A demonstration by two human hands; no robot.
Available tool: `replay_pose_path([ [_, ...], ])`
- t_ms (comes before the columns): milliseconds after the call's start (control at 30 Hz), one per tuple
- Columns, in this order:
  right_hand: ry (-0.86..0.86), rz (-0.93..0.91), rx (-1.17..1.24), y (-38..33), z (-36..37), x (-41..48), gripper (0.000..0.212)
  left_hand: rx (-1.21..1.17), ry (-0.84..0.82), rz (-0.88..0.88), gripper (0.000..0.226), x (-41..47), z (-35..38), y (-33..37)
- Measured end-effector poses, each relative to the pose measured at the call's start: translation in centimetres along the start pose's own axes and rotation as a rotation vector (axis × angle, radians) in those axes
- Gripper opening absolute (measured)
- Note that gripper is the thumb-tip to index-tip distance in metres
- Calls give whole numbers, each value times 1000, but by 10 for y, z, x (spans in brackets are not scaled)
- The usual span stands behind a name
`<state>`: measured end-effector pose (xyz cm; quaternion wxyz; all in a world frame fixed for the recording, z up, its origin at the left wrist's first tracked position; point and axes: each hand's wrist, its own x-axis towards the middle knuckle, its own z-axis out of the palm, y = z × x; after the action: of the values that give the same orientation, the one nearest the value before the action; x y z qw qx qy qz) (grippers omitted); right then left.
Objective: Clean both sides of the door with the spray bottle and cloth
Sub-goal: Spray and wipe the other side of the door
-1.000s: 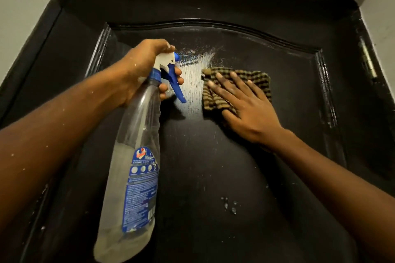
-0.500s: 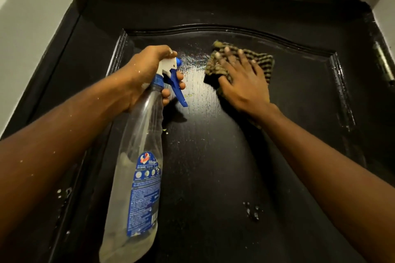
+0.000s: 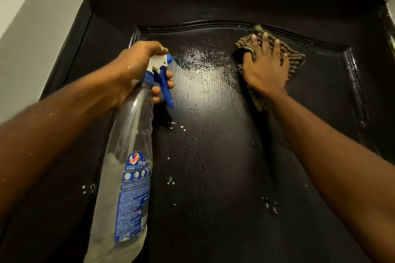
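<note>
Door (image 3: pixel 213 166): black, glossy, filling most of the view, with a raised moulding framing an inner panel whose top edge curves. Pale wall (image 3: pixel 32 17) to the left and above.

Left hand (image 3: pixel 136 68): closed around the neck of the spray bottle (image 3: pixel 128 156), fingers curled beneath the blue trigger, thumb side over the white spray head. The nozzle points at the upper part of the panel. The bottle is clear plastic and hangs down and toward the camera from the grip, tilted; a blue label sits on its lower half, and a small amount of cloudy liquid lies in the lower part. Whether the trigger is being squeezed cannot be told.

Right hand (image 3: pixel 265 68): open flat, fingers spread, palm pressing the cloth (image 3: pixel 295 62) against the door. The cloth is brown with dark stripes or checks, bunched under the hand, and lies in the upper right of the panel, its top corner touching the curved moulding. One end of it trails below the wrist.

Wet patch (image 3: pixel 203 60): shiny, speckled with fine droplets, on the panel between the nozzle and the cloth, reaching down the middle of the panel. Scattered droplets (image 3: pixel 270 205) and pale specks sit lower on the door, well apart from both hands. Small pale flecks also show on the left forearm.
</note>
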<state>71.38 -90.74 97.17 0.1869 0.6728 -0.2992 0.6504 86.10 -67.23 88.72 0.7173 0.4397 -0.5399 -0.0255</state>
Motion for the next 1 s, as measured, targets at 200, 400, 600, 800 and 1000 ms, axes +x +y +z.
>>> replay_pose_path([
  [200,-112,-498,-80,-82,30,-47,63,-9,0,-2,31,-7,-34,-1],
  [400,-141,-652,-112,-21,29,-151,66,0,8,14,25,-11,-51,-1],
  [600,-32,-188,-67,-8,14,-102,64,0,-22,-19,29,-11,-60,-6],
  [800,-85,-277,-89,-93,31,-55,65,-14,-42,6,27,-9,-63,-6],
  [1000,-171,-610,-129,-54,31,-133,65,-15,-54,4,27,-14,-74,-5],
])
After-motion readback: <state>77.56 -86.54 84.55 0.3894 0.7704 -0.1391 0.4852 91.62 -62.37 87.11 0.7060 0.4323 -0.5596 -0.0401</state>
